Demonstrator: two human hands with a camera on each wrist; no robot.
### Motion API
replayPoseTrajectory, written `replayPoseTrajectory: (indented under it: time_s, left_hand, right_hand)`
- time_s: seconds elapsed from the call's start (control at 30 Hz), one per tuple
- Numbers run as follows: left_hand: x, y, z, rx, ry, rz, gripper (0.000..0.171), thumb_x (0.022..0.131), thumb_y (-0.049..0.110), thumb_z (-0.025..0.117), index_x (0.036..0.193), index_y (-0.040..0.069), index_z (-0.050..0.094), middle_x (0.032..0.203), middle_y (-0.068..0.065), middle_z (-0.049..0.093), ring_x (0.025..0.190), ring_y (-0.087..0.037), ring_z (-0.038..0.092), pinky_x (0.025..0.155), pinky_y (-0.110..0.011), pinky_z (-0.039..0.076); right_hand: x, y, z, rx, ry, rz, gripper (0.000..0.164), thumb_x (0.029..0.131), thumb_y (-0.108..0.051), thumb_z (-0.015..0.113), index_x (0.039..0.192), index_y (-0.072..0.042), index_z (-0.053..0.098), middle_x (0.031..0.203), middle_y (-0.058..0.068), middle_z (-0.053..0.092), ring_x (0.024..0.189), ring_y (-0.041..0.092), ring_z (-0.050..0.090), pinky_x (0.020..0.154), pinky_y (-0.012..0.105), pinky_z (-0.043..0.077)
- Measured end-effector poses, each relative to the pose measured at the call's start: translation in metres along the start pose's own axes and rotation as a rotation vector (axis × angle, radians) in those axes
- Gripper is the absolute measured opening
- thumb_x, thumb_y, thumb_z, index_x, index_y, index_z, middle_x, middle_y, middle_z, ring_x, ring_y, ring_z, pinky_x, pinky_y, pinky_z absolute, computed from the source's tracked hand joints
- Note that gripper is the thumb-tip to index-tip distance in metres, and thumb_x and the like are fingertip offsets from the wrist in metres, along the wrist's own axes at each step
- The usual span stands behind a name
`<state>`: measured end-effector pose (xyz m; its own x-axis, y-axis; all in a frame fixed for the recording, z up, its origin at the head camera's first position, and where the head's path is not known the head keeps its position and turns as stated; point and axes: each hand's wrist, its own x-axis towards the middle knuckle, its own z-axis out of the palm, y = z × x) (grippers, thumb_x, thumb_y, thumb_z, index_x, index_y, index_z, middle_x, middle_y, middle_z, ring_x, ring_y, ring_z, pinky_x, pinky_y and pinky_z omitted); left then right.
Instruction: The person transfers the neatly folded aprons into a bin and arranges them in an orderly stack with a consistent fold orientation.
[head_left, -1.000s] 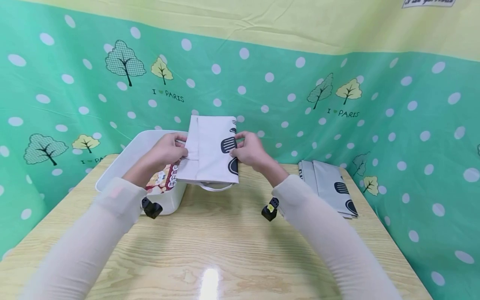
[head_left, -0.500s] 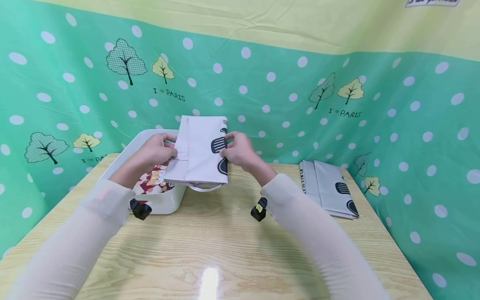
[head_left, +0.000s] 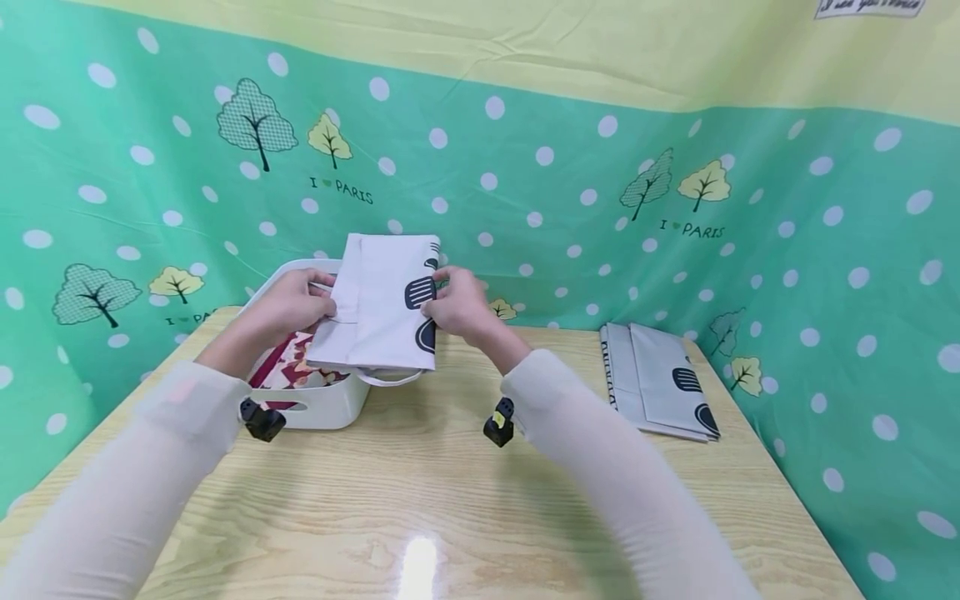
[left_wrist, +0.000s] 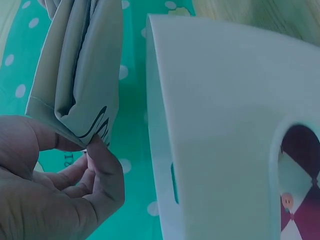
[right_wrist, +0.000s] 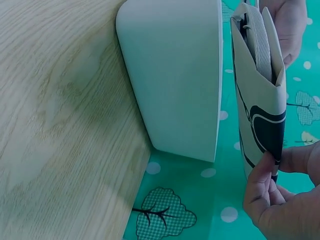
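A folded white apron (head_left: 382, 312) with black spatula prints is held up between both hands, over the right side of a white plastic bin (head_left: 337, 407). My left hand (head_left: 291, 302) pinches its left edge, and my right hand (head_left: 462, 307) pinches the right edge between thumb and fingers. A strap loop (head_left: 390, 381) hangs from its near end. In the left wrist view the apron's layers (left_wrist: 95, 60) show edge-on beside the bin wall (left_wrist: 225, 100). The right wrist view shows its fold and strap (right_wrist: 260, 45). A red patterned thing (head_left: 288, 367) lies inside the bin, partly hidden.
A second folded apron (head_left: 663, 379) of the same print lies at the right of the wooden table (head_left: 450, 492). A green and yellow cloth (head_left: 525, 200) hangs behind the table and along both sides.
Both hands have moved left with the folded apron, bringing it further over the bin and covering more of its opening. The second apron stays in place.
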<state>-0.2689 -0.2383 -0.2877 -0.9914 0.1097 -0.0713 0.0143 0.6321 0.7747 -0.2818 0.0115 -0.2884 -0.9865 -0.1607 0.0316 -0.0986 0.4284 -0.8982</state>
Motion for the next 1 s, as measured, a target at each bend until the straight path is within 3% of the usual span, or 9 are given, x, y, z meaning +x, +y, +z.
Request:
replayPoseTrajectory:
  time_s: [1.0]
  left_hand:
    - [-0.001, -0.034, -0.028, 0.052, 0.05, -0.021, 0.055, 0.099, 0.004, 0.053, 0.147, -0.015, 0.034, 0.121, -0.027, 0.049, 0.093, -0.03, 0.054, 0.067, -0.031, 0.053]
  right_hand:
    - [0.012, -0.006, 0.052, 0.002, 0.038, -0.023, 0.056, 0.091, 0.003, 0.072, 0.143, -0.004, 0.052, 0.094, 0.008, 0.065, 0.077, 0.016, 0.066, 0.062, 0.025, 0.057]
